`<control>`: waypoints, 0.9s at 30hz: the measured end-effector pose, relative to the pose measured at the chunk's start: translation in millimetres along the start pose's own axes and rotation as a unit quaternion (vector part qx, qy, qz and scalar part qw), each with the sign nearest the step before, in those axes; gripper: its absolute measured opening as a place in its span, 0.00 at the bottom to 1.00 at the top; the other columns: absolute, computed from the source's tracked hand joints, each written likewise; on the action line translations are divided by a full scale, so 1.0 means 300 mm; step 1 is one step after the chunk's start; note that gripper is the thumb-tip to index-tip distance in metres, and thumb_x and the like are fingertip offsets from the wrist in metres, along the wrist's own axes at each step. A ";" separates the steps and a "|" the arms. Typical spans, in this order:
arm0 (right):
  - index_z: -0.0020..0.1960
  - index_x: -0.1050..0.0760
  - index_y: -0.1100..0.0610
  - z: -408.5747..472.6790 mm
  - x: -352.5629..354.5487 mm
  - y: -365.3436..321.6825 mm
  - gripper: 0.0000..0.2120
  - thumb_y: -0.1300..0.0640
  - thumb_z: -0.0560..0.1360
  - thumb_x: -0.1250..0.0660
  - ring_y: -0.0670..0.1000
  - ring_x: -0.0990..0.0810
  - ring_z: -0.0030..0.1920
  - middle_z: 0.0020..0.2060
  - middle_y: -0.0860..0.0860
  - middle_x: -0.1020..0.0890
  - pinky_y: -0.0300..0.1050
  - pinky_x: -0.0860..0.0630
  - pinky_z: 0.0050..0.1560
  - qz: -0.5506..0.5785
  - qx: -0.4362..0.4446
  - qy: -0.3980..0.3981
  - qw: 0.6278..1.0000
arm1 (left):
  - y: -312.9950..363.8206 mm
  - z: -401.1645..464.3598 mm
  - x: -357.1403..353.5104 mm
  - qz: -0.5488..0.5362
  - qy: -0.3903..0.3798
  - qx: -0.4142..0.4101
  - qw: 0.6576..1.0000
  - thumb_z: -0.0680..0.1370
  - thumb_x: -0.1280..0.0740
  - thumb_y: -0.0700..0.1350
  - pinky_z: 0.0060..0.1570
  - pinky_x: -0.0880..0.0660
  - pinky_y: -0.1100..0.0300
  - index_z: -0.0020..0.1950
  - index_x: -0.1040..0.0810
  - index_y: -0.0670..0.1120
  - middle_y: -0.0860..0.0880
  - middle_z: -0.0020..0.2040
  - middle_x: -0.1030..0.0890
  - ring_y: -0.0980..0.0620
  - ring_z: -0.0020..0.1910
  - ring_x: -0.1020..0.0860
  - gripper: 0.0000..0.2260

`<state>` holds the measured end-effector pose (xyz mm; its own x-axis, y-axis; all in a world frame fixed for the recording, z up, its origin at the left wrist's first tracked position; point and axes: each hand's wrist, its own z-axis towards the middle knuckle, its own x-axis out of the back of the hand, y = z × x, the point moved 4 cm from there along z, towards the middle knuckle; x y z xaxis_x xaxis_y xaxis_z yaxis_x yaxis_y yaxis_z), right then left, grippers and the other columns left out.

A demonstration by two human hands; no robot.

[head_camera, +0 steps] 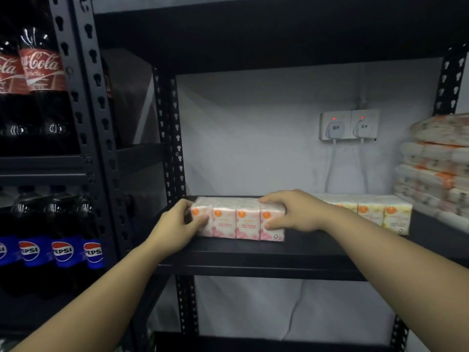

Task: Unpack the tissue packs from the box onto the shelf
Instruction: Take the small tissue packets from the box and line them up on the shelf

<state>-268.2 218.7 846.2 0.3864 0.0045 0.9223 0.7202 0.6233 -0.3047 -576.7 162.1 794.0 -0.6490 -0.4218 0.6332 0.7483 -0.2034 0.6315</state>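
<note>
black metal shelf before a pale wall carries our work: our left hand and right hand clamp the ends of a pink tissue pack near the shelf's front edge. yellow tissue packs sit just right, stacked bundles at the right end, cola bottles far left.

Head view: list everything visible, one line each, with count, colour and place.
pink tissue pack: one, pink and white, on the shelf, held at both ends
yellow tissue pack: one, pale yellow, right of the pink one
tissue stack: one pile, white and orange, far right
shelf: one, black metal
cola bottles: two, red labels, upper left
Pepsi bottles: about four, blue labels, lower left
sockets: two, white, back wall
left hand: grips pack's left end
right hand: grips pack's right end
</note>
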 end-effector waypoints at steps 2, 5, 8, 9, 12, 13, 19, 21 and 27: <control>0.75 0.29 0.41 -0.007 0.009 0.005 0.35 0.35 0.71 0.25 0.48 0.23 0.65 0.69 0.43 0.22 0.51 0.24 0.66 -0.017 0.015 0.004 1.000 | 0.028 0.012 0.001 0.011 -0.004 -0.006 1.000 0.70 0.29 0.70 0.49 0.22 0.62 0.67 0.29 0.57 0.59 0.60 0.20 0.59 0.55 0.19 0.31; 0.74 0.29 0.40 -0.032 0.040 0.032 0.39 0.28 0.67 0.28 0.46 0.26 0.69 0.70 0.42 0.23 0.48 0.29 0.68 -0.027 0.029 0.032 0.999 | 0.117 0.030 -0.009 0.109 0.007 -0.085 0.990 0.68 0.31 0.76 0.70 0.28 0.49 0.80 0.39 0.55 0.53 0.76 0.30 0.52 0.71 0.27 0.47; 0.77 0.32 0.39 -0.074 0.084 0.107 0.47 0.18 0.63 0.35 0.46 0.32 0.74 0.75 0.40 0.28 0.52 0.33 0.75 -0.046 -0.008 0.057 0.997 | 0.241 0.033 -0.061 0.236 -0.023 -0.194 0.952 0.70 0.43 0.81 0.80 0.49 0.40 0.81 0.42 0.62 0.52 0.81 0.36 0.50 0.80 0.38 0.44; 0.77 0.32 0.39 -0.092 0.100 0.141 0.47 0.17 0.63 0.36 0.46 0.32 0.75 0.75 0.40 0.28 0.53 0.33 0.75 -0.049 -0.021 0.064 0.997 | 0.276 0.035 -0.086 0.261 -0.040 -0.215 0.940 0.71 0.45 0.81 0.80 0.52 0.40 0.81 0.42 0.63 0.51 0.82 0.37 0.49 0.81 0.40 0.42; 0.76 0.31 0.40 -0.160 0.144 0.242 0.45 0.19 0.64 0.38 0.47 0.31 0.74 0.74 0.42 0.27 0.49 0.33 0.74 -0.075 -0.053 0.080 0.993 | 0.353 0.051 -0.165 0.310 -0.089 -0.231 0.918 0.73 0.47 0.79 0.80 0.48 0.41 0.82 0.45 0.65 0.50 0.83 0.39 0.46 0.81 0.40 0.40; 0.76 0.31 0.41 -0.184 0.153 0.275 0.45 0.20 0.65 0.38 0.49 0.30 0.73 0.74 0.43 0.26 0.48 0.33 0.72 -0.092 -0.065 0.080 0.990 | 0.368 0.057 -0.186 0.320 -0.100 -0.227 0.914 0.73 0.46 0.79 0.79 0.45 0.42 0.82 0.46 0.65 0.49 0.83 0.38 0.45 0.80 0.39 0.40; 0.79 0.39 0.36 -0.264 0.150 0.413 0.39 0.23 0.72 0.42 0.55 0.32 0.73 0.76 0.44 0.30 0.59 0.34 0.71 -0.208 -0.131 0.068 0.967 | 0.387 0.105 -0.276 0.329 -0.113 -0.221 0.911 0.76 0.47 0.76 0.70 0.33 0.45 0.81 0.42 0.63 0.52 0.75 0.28 0.46 0.71 0.28 0.36; 0.79 0.39 0.36 -0.259 0.145 0.425 0.35 0.26 0.76 0.42 0.54 0.32 0.72 0.76 0.43 0.30 0.59 0.35 0.71 -0.201 -0.113 0.078 0.970 | 0.394 0.135 -0.302 0.326 -0.118 -0.216 0.913 0.75 0.47 0.76 0.69 0.32 0.45 0.80 0.40 0.63 0.53 0.74 0.27 0.46 0.70 0.27 0.35; 0.78 0.37 0.35 -0.208 0.137 0.447 0.30 0.30 0.78 0.41 0.52 0.32 0.71 0.75 0.41 0.30 0.58 0.35 0.71 -0.170 -0.086 0.090 0.978 | 0.423 0.219 -0.394 0.318 -0.129 -0.215 0.914 0.73 0.49 0.78 0.68 0.31 0.44 0.80 0.40 0.63 0.52 0.75 0.27 0.46 0.70 0.27 0.38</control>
<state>-119.9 253.8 828.3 0.1919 -0.3281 0.9249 0.9047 0.4245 -0.0372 -414.1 244.2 828.6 -0.0323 -0.3651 0.9304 0.9347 -0.3408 -0.1013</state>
